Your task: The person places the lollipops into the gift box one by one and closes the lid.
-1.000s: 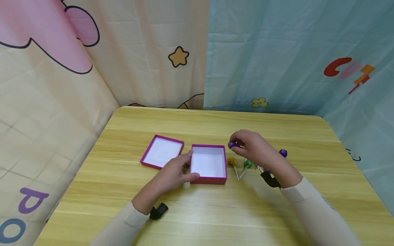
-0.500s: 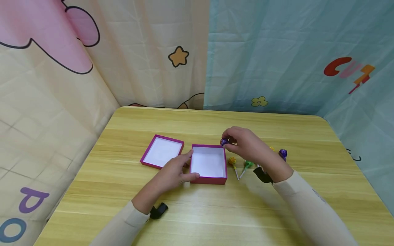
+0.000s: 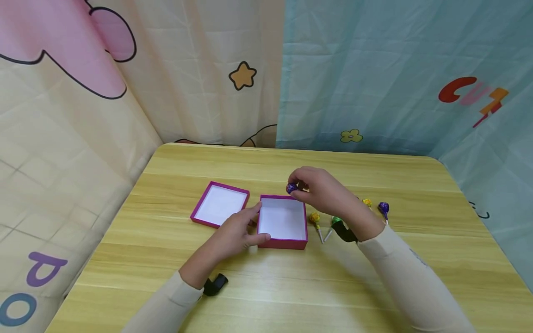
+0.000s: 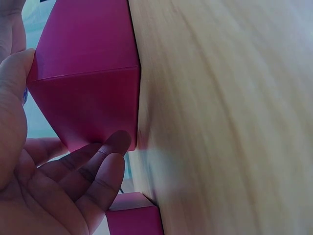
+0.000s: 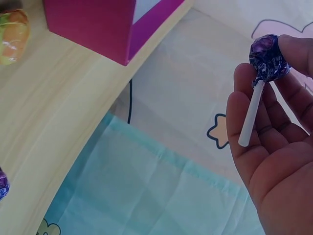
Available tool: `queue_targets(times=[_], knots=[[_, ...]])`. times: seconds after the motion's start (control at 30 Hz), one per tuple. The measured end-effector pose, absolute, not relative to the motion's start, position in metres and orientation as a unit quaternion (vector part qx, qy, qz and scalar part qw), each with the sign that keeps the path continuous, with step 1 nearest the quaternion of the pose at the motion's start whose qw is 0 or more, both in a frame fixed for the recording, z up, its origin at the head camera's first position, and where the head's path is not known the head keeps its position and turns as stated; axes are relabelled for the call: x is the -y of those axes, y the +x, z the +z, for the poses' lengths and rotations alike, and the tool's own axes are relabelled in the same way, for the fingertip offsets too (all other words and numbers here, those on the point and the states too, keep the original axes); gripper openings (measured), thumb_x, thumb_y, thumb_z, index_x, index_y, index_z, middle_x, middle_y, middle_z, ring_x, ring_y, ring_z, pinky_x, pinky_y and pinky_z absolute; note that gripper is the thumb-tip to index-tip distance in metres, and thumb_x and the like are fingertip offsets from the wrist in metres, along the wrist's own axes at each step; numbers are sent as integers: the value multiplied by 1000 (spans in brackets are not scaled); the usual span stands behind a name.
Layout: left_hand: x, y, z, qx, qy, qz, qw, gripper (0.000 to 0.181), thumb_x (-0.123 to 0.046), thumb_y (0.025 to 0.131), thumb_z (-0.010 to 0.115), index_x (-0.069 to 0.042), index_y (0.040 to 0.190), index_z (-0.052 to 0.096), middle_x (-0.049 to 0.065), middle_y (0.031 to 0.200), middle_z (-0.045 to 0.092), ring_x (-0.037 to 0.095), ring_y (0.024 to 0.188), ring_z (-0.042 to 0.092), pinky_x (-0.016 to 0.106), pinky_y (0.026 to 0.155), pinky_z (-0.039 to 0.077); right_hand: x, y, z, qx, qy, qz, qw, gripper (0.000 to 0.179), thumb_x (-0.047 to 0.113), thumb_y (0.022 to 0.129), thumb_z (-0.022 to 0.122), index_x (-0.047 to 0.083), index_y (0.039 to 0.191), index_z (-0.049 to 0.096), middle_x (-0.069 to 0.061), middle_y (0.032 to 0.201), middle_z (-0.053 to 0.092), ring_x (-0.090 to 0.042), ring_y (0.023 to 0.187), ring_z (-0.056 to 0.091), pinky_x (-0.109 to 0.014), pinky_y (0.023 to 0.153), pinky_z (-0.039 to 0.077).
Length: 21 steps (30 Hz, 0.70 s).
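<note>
My right hand (image 3: 318, 187) pinches a lollipop (image 3: 291, 188) by its dark purple wrapped head, above the far rim of the box. In the right wrist view the lollipop's white stick (image 5: 251, 115) points down across the fingers. The box (image 3: 282, 243) is magenta outside and white inside, with no lid on it. Against its left side, my left hand (image 3: 237, 235) holds it, thumb at the near corner. The left wrist view shows the fingers (image 4: 100, 183) bent against the magenta side wall (image 4: 88, 105). Left of the box, the lid (image 3: 220, 206) lies with its white inside up.
Right of the box lie more lollipops: a yellow one (image 3: 314, 217), a green one (image 3: 335, 220) partly behind the right wrist strap (image 3: 344, 232), another yellow one (image 3: 367, 202) and a purple one (image 3: 384, 207). Printed curtains (image 3: 208, 92) hang behind the wooden table (image 3: 266, 291).
My right hand has carried the purple lollipop left and slightly away from me, from right of the box to over its far rim. My left hand and the box have stayed put.
</note>
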<state>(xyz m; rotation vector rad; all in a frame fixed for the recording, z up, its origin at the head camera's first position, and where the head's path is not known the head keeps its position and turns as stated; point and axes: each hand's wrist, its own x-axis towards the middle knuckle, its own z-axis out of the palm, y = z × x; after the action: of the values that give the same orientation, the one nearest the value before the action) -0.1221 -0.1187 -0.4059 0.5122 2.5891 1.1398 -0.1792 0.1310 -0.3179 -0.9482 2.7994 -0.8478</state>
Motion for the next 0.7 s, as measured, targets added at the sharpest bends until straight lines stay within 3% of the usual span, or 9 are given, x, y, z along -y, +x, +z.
queue_targets(times=[0.7], knots=[[118,-123,-405,-897,167,382,144,97,-54,83,75,-13,157,28,-2,120,62,12,105,57,34,96,49,-102,-196,-316,-908,-287,-298,74,13,19,91,74,14,102,67,5,95,66,-14,88,62,-31,77,55]])
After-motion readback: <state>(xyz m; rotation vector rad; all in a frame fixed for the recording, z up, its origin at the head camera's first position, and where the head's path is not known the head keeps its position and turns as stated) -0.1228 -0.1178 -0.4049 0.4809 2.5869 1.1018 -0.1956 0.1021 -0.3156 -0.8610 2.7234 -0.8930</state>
